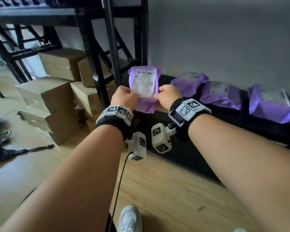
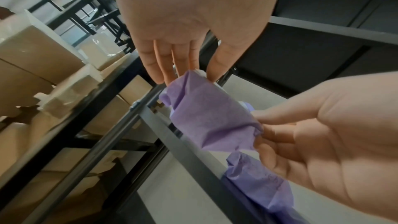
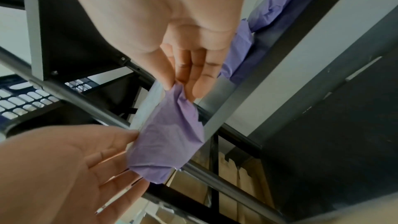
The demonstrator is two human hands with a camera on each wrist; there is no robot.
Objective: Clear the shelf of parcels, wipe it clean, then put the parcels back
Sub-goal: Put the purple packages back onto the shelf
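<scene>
A purple parcel (image 1: 145, 102) with a white shipping label is held upright over the left end of a low black shelf (image 1: 241, 128). My left hand (image 1: 125, 96) pinches its lower left edge between thumb and fingers, and my right hand (image 1: 167, 96) pinches its lower right edge. The left wrist view shows the left hand (image 2: 185, 69) gripping one end of the parcel (image 2: 206, 117). In the right wrist view the right hand (image 3: 182, 88) pinches a corner of the parcel (image 3: 170, 139). Three more purple parcels (image 1: 189, 82) (image 1: 221, 94) (image 1: 271, 104) lie along the shelf to the right.
Stacked cardboard boxes (image 1: 49, 97) stand at the left behind black rack uprights (image 1: 94, 64). A grey wall backs the shelf. The wooden floor (image 1: 157, 190) holds a dark bag with a strap (image 1: 7, 153), and my white shoe (image 1: 130, 218) is at the bottom.
</scene>
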